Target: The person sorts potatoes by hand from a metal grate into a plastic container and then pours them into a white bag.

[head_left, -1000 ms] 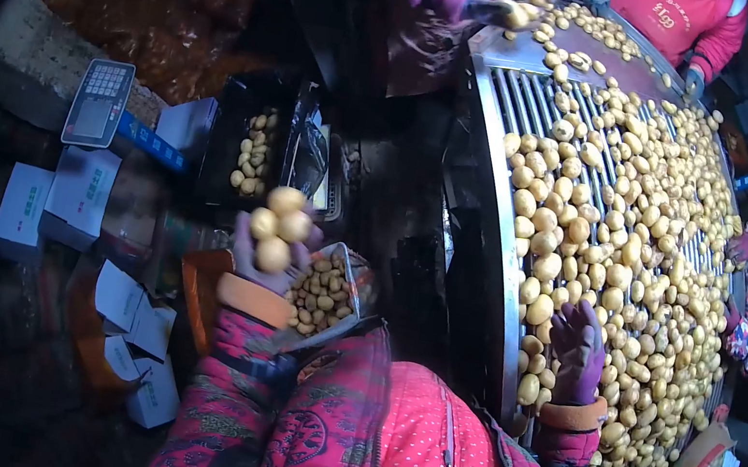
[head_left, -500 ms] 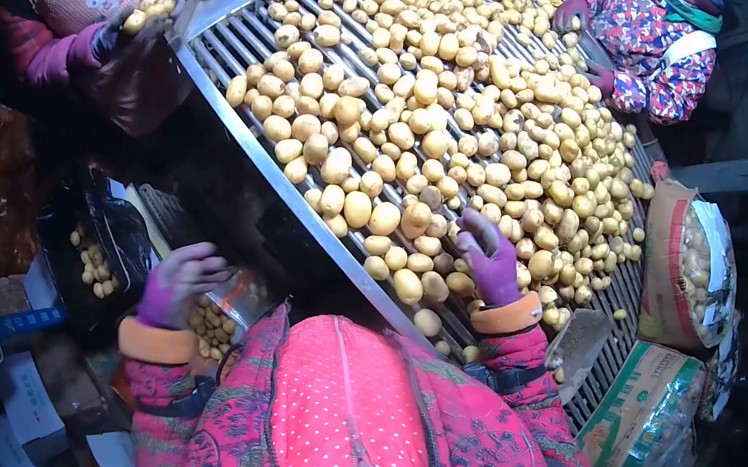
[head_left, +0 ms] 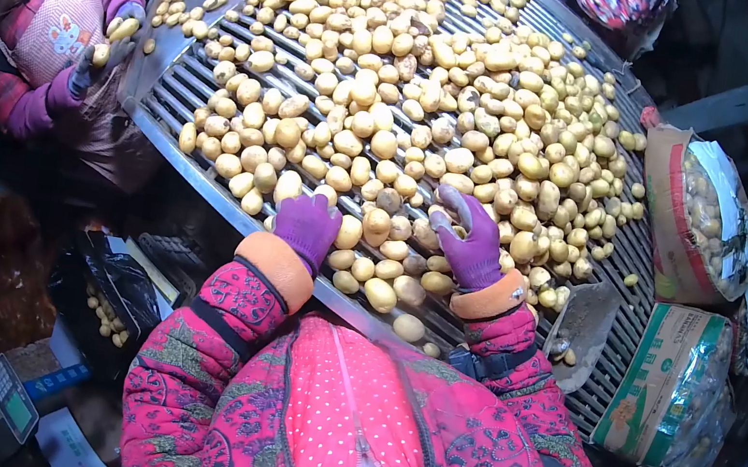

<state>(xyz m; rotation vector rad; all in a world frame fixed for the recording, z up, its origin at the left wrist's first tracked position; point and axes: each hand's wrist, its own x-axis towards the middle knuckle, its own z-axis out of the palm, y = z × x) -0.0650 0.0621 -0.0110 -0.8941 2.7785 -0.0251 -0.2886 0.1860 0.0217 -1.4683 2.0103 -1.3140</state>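
Many yellow potatoes (head_left: 383, 144) cover a slatted metal sorting table (head_left: 171, 91). My left hand (head_left: 307, 226), in a purple glove with an orange cuff, is at the table's near edge, back up. Its fingertips bend down among potatoes and are hidden, so whether they grip one does not show. To the right, my right hand (head_left: 471, 241), gloved alike, rests over the potatoes with thumb and fingers apart. I see nothing held in it. Several larger potatoes (head_left: 379, 294) lie between my hands along the near edge.
A metal scoop (head_left: 581, 335) lies on the slats at right. Filled potato bags (head_left: 663, 387) stand beyond it. A co-worker (head_left: 63, 38) at left holds potatoes; others are at the far side. Lower left are a black-lined container (head_left: 127, 278) and a scale (head_left: 12, 396).
My left hand has moved from beside the table, over the containers, up and right onto the potatoes. My right hand has shifted slightly left. The camera view has shifted.
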